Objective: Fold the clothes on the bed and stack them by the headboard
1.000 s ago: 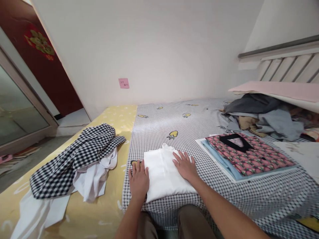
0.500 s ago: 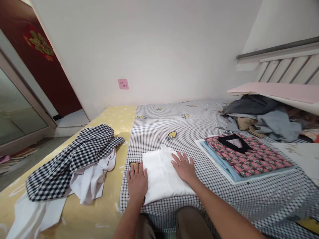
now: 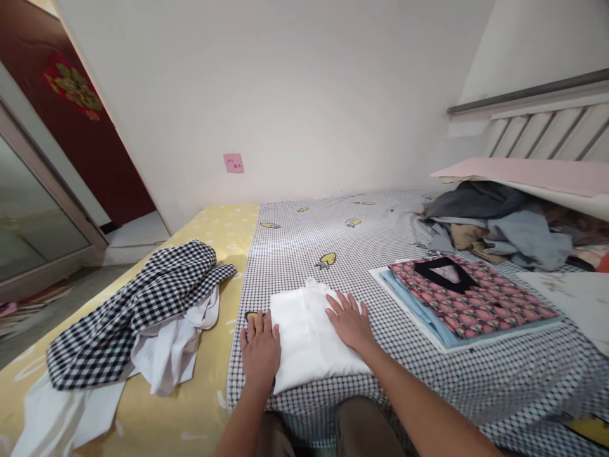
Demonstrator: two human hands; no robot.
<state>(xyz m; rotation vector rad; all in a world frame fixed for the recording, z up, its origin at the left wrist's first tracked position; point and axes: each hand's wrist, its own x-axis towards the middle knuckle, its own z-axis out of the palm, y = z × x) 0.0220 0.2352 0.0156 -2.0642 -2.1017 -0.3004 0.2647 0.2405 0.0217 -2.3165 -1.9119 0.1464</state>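
Knees in brown trousers show at the near edge of the bed, where the person sits or kneels against the checked sheet. Just beyond them lies a folded white garment, a neat rectangle close to the near edge of that sheet and beside its left border. The left hand lies flat, fingers spread, on the garment's left side, partly on the cloth and partly on the sheet; it grips nothing. The right hand rests palm down with its fingers extended on the upper right part of the same garment, pressing rather than clasping.

Left of the sheet the bed carries a yellow cover, and on it, towards the near left corner, sprawls a crumpled black-and-white gingham cloth over loose white fabric. To the right of the white garment, well apart from it, sits a flat stack of folded clothes: a red flowered piece with a black neckline on top, pale blue and white layers beneath. Farther back, near the far right corner, a heap of grey and tan clothing lies under a pink board. On the white wall beyond is a small pink note.
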